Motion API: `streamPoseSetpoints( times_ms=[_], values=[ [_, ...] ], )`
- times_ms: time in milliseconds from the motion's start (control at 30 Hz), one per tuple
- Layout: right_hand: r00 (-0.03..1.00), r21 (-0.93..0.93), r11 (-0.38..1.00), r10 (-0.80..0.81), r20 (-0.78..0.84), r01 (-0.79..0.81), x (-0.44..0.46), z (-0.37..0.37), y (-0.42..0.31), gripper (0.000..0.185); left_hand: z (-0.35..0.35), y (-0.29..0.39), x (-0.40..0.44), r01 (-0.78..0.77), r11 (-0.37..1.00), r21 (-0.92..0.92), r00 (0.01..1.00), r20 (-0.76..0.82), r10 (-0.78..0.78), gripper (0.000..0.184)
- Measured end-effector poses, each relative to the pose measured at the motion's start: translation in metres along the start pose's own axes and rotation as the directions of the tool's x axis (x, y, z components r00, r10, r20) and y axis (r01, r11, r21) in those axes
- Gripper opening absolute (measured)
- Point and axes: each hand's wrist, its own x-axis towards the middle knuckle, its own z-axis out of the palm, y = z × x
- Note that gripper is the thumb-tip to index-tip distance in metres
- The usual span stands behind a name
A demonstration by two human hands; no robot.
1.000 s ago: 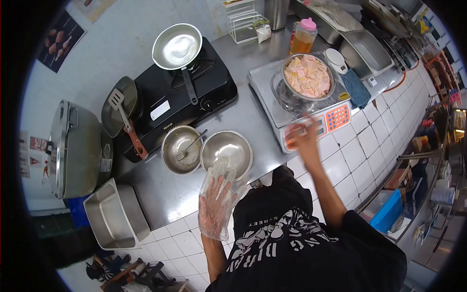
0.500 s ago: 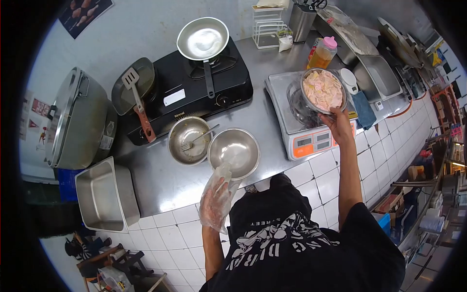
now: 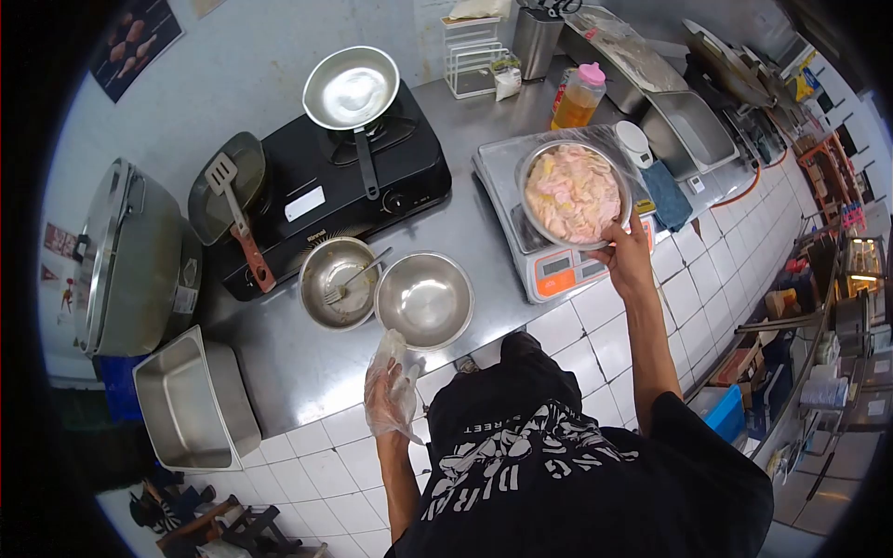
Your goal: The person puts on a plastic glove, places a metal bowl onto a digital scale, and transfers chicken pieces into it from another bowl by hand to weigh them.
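A metal bowl (image 3: 537, 219) heaped with pale pink raw meat pieces (image 3: 575, 193) is gripped at its near rim by my right hand (image 3: 625, 259). It is tilted towards me and held over the digital scale (image 3: 510, 191). My left hand (image 3: 389, 395) wears a loose clear plastic glove, its fingers loosely extended with nothing seen in them. The glove's tip overlaps the near edge of an empty steel bowl (image 3: 423, 299); whether it touches cannot be told. Left of that bowl, another metal bowl (image 3: 321, 265) with food residue holds a fork (image 3: 337, 293).
A black gas stove (image 3: 409, 153) carries a light frying pan (image 3: 351, 88). A dark pan (image 3: 244, 153) with a slotted turner (image 3: 223, 177) lies at its left. A pink-capped bottle (image 3: 581, 98) stands behind the scale. A deep steel pan (image 3: 172, 400) is at the counter's left end.
My right hand has brought the bowl of meat leftward and closer, over the scale's front. My gloved left hand has lowered slightly and its fingers now show more clearly. The camera view has shifted.
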Motion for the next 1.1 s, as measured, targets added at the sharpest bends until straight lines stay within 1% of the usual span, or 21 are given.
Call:
streamPoseSetpoints(
  times_ms=[100,133,167,233,333,367,433,567,667,767,867,900,967,1000,1033,1067,1100],
  values=[
    [0.997,0.000,1.000,0.014,0.074,-0.014,-0.031,0.010,-0.003,0.053,0.006,0.004,0.003,0.019,1.000,0.005,0.999,-0.033,-0.019,0.044],
    [0.997,0.051,0.998,0.036,0.069,-0.039,-0.042,0.017,-0.002,0.055,0.003,0.003,0.006,0.017,1.000,0.024,0.999,-0.029,-0.017,0.044],
    [0.993,0.060,0.994,0.081,0.091,-0.086,-0.056,0.023,-0.005,0.057,0.001,0.002,0.008,0.016,0.999,0.045,1.000,-0.025,-0.015,0.043],
    [0.977,-0.005,0.986,0.165,0.132,-0.166,-0.074,0.026,0.005,0.059,0.000,0.004,0.010,0.021,0.996,0.084,0.999,-0.034,-0.019,0.045],
    [0.949,0.097,0.953,0.268,0.165,-0.286,-0.101,0.041,0.022,0.062,-0.006,0.002,0.016,0.018,0.994,0.107,0.999,-0.032,-0.014,0.047],
    [0.943,0.100,0.954,0.257,0.210,-0.283,-0.105,0.043,0.034,0.062,-0.009,0.002,0.017,0.015,0.994,0.108,0.999,-0.032,-0.011,0.047],
    [0.918,0.069,0.943,0.297,0.263,-0.325,-0.115,0.050,0.045,0.062,-0.011,0.003,0.017,0.031,0.994,0.109,0.999,-0.039,-0.027,0.047],
    [0.876,0.033,0.929,0.336,0.346,-0.369,-0.130,0.058,0.048,0.061,-0.006,0.007,0.014,0.055,0.995,0.081,0.994,-0.094,-0.047,0.043],
    [0.842,-0.013,0.925,0.352,0.409,-0.380,-0.135,0.058,0.054,0.061,-0.017,0.000,0.018,0.051,0.998,0.031,0.998,-0.040,-0.049,0.044],
    [0.848,0.009,0.928,0.336,0.410,-0.373,-0.138,0.061,0.054,0.066,-0.018,0.001,0.018,0.052,0.997,0.064,0.999,0.008,-0.052,0.047],
    [0.842,-0.014,0.935,0.327,0.429,-0.355,-0.140,0.062,0.047,0.066,0.011,0.015,-0.007,0.053,0.998,-0.041,0.996,0.077,-0.050,0.052],
    [0.839,-0.038,0.939,0.324,0.437,-0.343,-0.139,0.061,0.047,0.064,0.020,0.020,-0.014,0.060,0.996,-0.058,0.981,0.188,-0.049,0.056],
    [0.832,-0.086,0.944,0.321,0.452,-0.318,-0.139,0.060,0.050,0.061,0.033,0.024,-0.023,0.084,0.992,-0.090,0.914,0.403,-0.040,0.064],
    [0.826,-0.101,0.941,0.333,0.455,-0.324,-0.139,0.060,0.049,0.060,0.030,0.019,-0.015,-0.008,0.997,0.080,0.900,0.436,-0.027,0.065],
    [0.819,-0.116,0.937,0.345,0.458,-0.330,-0.139,0.060,0.047,0.060,0.029,0.015,-0.008,-0.112,0.964,0.241,0.884,0.467,-0.014,0.066],
    [0.813,-0.130,0.933,0.356,0.461,-0.335,-0.139,0.059,0.046,0.060,0.028,0.008,-0.009,0.010,0.995,0.099,0.894,0.446,-0.053,0.066],
    [0.810,-0.136,0.934,0.356,0.466,-0.332,-0.137,0.059,0.046,0.060,0.036,0.007,-0.014,0.129,0.991,-0.047,0.898,0.429,-0.097,0.066]
  ],
)
